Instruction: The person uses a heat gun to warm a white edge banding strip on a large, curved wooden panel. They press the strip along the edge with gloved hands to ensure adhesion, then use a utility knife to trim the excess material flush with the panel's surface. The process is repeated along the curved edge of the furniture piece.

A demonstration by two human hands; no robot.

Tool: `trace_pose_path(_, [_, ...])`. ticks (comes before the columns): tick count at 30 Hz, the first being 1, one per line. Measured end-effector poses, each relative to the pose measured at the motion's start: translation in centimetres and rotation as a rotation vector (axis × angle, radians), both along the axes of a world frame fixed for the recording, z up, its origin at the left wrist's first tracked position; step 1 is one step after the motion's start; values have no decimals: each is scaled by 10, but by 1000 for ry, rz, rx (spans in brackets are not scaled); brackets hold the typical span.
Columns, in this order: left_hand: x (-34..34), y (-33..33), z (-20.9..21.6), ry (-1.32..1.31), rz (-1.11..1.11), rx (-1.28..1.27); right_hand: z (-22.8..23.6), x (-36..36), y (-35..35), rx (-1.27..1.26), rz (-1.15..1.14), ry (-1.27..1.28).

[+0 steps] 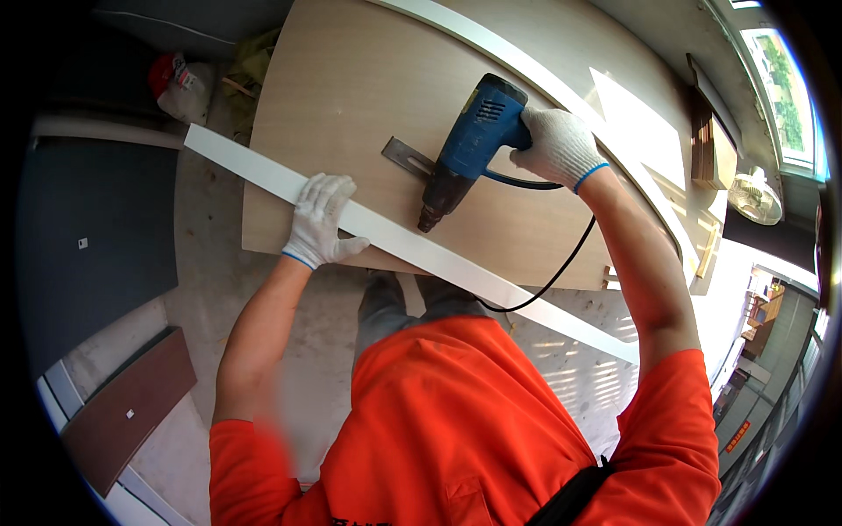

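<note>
My right hand [561, 147], in a white knit glove with a blue cuff edge, is closed around the handle of a blue heat gun [478, 131]. Its dark nozzle points down and toward me, just beyond a long white strip [430, 250]. That strip lies slantwise along the near edge of the table, both ends reaching past it. My left hand [323, 219], gloved the same way, grips the strip left of the nozzle, fingers over its top and thumb on the near side. A flat metal piece with a slot [408, 156] shows beside the gun, partly hidden by it.
The wooden tabletop [351, 79] carries a second white strip [491, 44] on the far side. A black cord [570, 263] loops from the gun across the near strip. Dark panels [105, 237] stand at left; a small fan [754, 195] is at far right.
</note>
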State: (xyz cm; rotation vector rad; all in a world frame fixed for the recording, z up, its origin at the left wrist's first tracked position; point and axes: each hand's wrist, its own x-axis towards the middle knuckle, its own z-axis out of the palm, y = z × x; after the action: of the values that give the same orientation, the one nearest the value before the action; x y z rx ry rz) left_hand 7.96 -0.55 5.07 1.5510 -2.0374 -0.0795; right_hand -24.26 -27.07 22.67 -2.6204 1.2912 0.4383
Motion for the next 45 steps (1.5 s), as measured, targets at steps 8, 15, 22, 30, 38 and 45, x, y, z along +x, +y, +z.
trace_pose_path(8, [-1,-1,3,-15,-15,7,-11,24,12,-2,-89,-120])
trace_pose_path(15, [0,0,-1,1,-7,-8,5,3,9,20,-18,4])
trace_pose_path(22, [-3,-1,4,-9,-8,-3,-11,25,13,-15,-91,-139])
trace_pose_path(30, [-1,-1,-1,7,-13,-7,-2,8,11,17,-68,-55])
trace_pose_path(38, [-3,-3,5,10,-22,3,-10,38,14,74,-138,-132])
trace_pose_path(45, [-2,-3,-1,0,-20,-20,-6,-14,18,21,-75,-38])
